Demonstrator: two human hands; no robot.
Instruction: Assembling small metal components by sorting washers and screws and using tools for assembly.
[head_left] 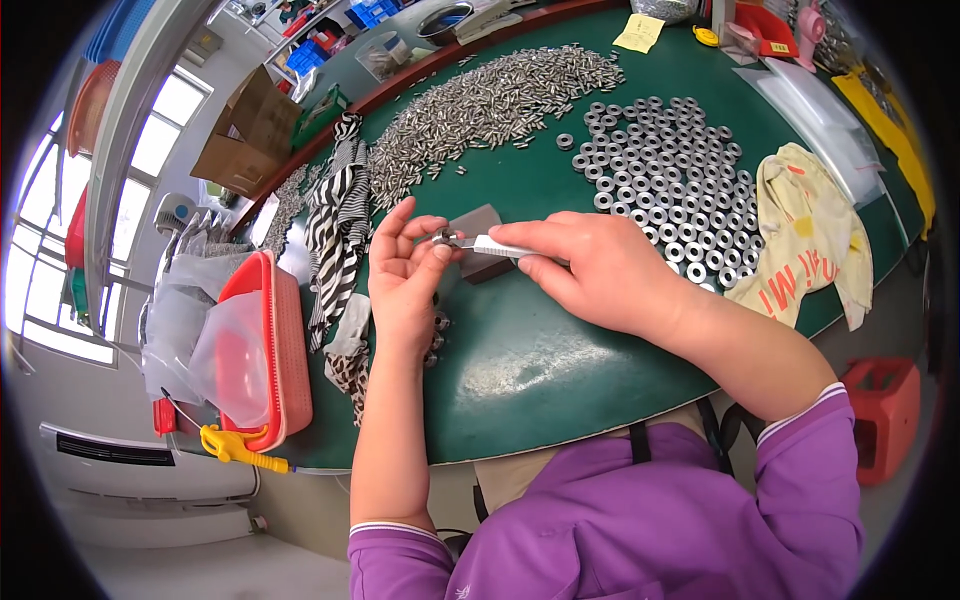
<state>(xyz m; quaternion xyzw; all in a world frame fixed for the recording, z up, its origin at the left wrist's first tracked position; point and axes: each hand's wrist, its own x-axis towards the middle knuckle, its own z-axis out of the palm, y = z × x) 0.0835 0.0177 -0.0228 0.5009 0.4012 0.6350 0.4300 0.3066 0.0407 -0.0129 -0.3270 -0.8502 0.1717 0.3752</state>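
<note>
My left hand (403, 285) pinches a small shiny metal part (442, 237) between thumb and fingers, the other fingers curled loosely upward. It looks like a short ring or roller, though the fingers cover some of it. In my right hand (615, 268) is a utility knife (497, 247) with a white and grey handle, my index finger stretched along its top. The blade end points left and meets the metal part or comes very close to it. Behind and below the knife, a grey-brown block (477, 218) lies on the green table (540, 370).
Many metal rings (680, 185) stand right of my hands; a heap of small metal pins (490, 100) lies beyond. Striped cloth (335, 220) and a red basket (292, 350) with a yellow air gun (235, 446) are left. A pale yellow cloth (810, 235) lies right.
</note>
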